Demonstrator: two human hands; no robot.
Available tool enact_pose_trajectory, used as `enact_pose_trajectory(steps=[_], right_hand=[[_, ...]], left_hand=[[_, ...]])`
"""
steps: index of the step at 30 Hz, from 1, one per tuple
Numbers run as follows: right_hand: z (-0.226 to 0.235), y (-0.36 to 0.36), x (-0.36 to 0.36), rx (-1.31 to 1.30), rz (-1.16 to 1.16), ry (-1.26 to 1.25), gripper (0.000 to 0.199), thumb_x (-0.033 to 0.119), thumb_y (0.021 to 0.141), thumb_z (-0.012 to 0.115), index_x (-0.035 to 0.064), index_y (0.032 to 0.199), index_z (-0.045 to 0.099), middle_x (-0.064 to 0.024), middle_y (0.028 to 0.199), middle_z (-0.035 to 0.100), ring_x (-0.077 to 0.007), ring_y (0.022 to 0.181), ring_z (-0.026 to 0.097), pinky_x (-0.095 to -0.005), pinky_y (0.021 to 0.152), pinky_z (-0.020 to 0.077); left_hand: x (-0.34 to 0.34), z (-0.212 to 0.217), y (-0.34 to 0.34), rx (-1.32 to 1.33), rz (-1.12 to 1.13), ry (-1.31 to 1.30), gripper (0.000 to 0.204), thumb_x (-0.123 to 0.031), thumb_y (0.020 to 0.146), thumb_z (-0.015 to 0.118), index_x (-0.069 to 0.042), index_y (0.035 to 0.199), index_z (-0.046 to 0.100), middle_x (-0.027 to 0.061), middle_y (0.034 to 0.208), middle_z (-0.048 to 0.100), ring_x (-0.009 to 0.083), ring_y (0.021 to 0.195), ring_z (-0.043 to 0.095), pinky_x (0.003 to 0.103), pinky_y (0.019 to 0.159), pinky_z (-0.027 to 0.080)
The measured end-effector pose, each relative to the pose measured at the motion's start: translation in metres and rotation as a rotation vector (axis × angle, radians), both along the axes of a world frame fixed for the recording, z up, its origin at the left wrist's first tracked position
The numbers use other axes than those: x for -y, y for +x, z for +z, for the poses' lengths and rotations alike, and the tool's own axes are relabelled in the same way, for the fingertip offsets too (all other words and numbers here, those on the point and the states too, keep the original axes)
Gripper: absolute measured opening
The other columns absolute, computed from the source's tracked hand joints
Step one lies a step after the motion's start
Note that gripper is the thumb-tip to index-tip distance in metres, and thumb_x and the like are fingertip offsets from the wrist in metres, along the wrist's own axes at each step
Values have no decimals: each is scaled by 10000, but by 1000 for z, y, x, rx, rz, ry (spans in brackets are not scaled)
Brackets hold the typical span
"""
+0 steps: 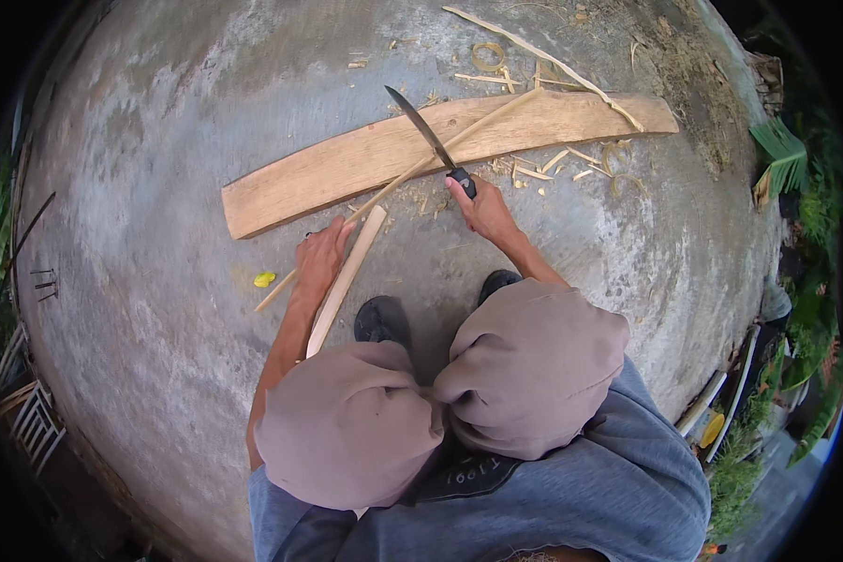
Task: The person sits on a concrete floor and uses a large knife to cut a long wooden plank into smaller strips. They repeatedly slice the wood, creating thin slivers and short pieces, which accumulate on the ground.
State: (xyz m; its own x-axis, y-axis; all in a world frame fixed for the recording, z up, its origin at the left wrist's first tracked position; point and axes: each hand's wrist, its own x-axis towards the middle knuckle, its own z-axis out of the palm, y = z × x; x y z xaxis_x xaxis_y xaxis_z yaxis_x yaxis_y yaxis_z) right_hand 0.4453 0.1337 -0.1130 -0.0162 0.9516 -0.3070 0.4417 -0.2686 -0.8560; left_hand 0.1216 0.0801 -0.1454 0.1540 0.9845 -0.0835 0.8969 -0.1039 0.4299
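Note:
My right hand (487, 208) is closed round the black handle of a knife (420, 124). Its long dark blade points up and to the left and crosses a thin wooden stick (405, 175). My left hand (320, 253) grips that stick nearer its lower end. The stick slants up to the right, its far part lying over a broad wooden plank (309, 184) on the ground. Whether the blade bites into the stick cannot be made out. Beside my left forearm, a thicker pale wooden strip (345, 281) leans toward my knee, its upper end close to my fingers.
Shavings and chips (532, 171) litter the concrete floor (150, 281) around the plank. A long thin strip (543, 56) lies across its right end, near a ring-shaped coil (488, 57). A small yellow-green object (264, 279) sits at left. Plants (806, 187) line the right edge.

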Motion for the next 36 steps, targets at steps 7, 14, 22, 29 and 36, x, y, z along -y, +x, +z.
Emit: enact_pose_trajectory(steps=[7,14,22,29,36], right_hand=[[42,-1,-9,82,85,-186,641,602,1019,579,-16,854,623,-83,599,582,-173,501,606,-350,493,485],[5,-21,10,-198,-155,459,566,546,1036,595,-9,927,620,-42,637,568,-151,531,575,-332,513,468],[2,2,6,-576,-89,-572,683,699,985,568,22,895,574,-36,631,557,-172,487,586,-344,476,531],[0,8,5,-121,-98,-38,626,621,1002,607,-3,966,643,-90,687,640,-176,584,668,-331,544,537],[-16,14,13,148,-15,25,606,562,1004,642,-43,1032,648,-144,712,661,-247,612,665,-383,580,520]], left_hand=[[3,2,-4,-30,18,6,310,-409,1079,534,-127,1149,642,205,852,725,458,813,690,575,664,518],[12,-1,-9,-84,31,-53,337,-441,1076,527,-140,1163,653,214,828,720,467,781,690,577,667,522],[-8,10,-9,-19,-9,-99,352,-460,1070,534,-123,1104,629,232,827,720,477,831,699,571,713,521],[-2,27,-1,239,69,-295,395,-498,1010,613,-125,1129,668,223,938,749,438,902,719,531,799,529],[0,30,6,155,31,-164,388,-467,1069,516,-117,1129,672,245,938,740,447,892,710,538,782,546]])
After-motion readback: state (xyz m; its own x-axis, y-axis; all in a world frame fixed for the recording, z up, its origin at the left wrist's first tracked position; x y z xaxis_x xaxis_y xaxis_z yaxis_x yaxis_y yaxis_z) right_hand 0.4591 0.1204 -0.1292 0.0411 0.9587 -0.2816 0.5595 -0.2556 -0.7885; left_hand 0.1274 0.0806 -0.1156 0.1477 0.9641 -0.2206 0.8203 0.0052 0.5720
